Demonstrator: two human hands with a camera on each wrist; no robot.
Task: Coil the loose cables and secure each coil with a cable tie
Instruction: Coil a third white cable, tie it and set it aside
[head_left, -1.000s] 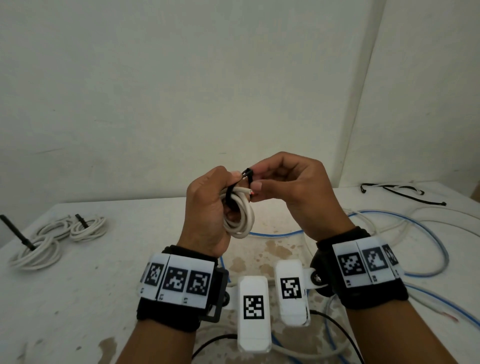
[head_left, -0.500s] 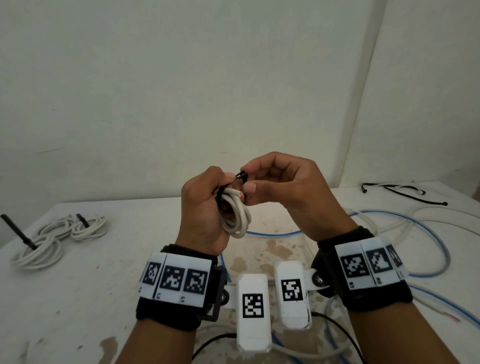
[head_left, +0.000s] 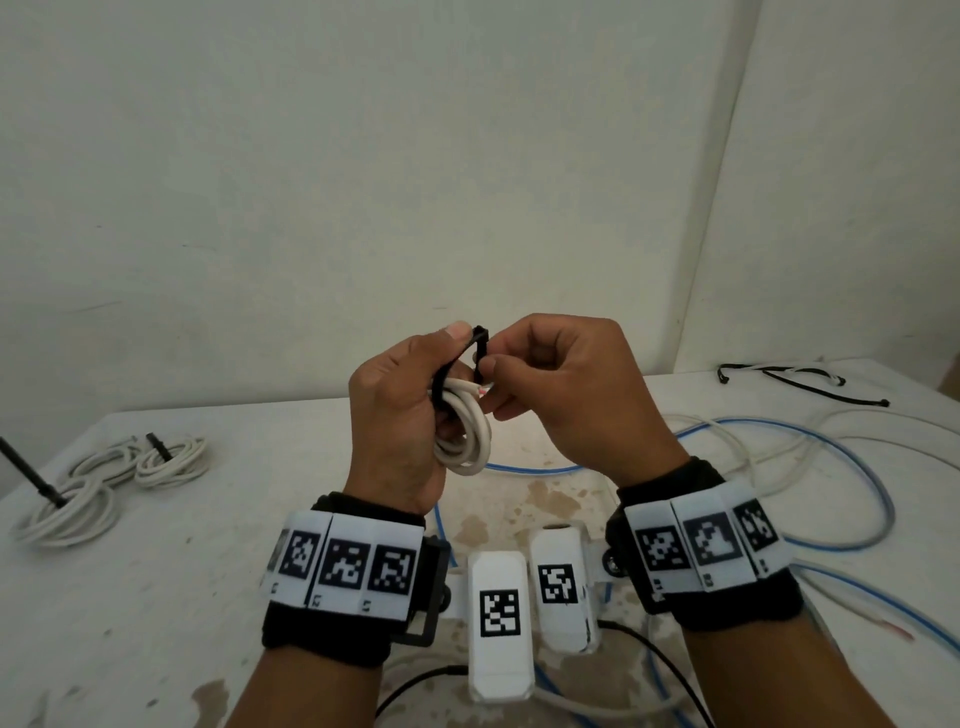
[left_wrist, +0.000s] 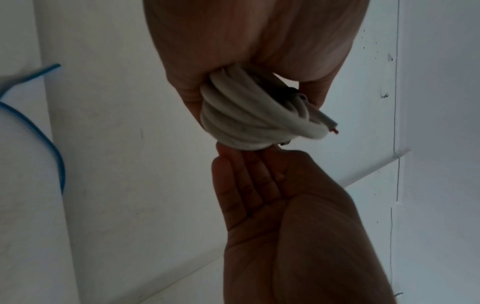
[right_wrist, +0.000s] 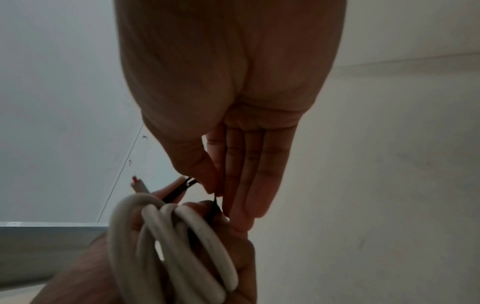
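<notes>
At the far left of the white tabletop (head_left: 156, 597), two coiled white cables (head_left: 111, 480) are seen lying beside each other, each already bound with a black tie whose tail sticks up.

Further right, above the middle of the tabletop, a small white cable coil (head_left: 465, 434) is held in the air by the left hand (head_left: 400, 415). The fingers of this hand are curled round the coil's loops, and its thumb is raised beside the head of a black cable tie (head_left: 475, 353). In the left wrist view the coil (left_wrist: 249, 115) is shown bunched against the palm, with a cut end showing a red core pointing outward.

The tie is looped around the upper part of the coil. It is pinched between thumb and forefinger of the right hand (head_left: 566, 395), just beside the left thumb, while the other fingers are curled in. In the right wrist view the black strap (right_wrist: 214, 207) is seen running from the pinching fingertips down to the coil (right_wrist: 182, 246). Whether the strap's tip is already threaded through the head cannot be told.

Below the hands, stained patches mark the tabletop. To the right, loose blue cable (head_left: 852, 478) and loose white cable (head_left: 769, 467) are spread in wide loops over the surface. At the far right rear, spare black cable ties (head_left: 800, 379) are lying near the wall.
</notes>
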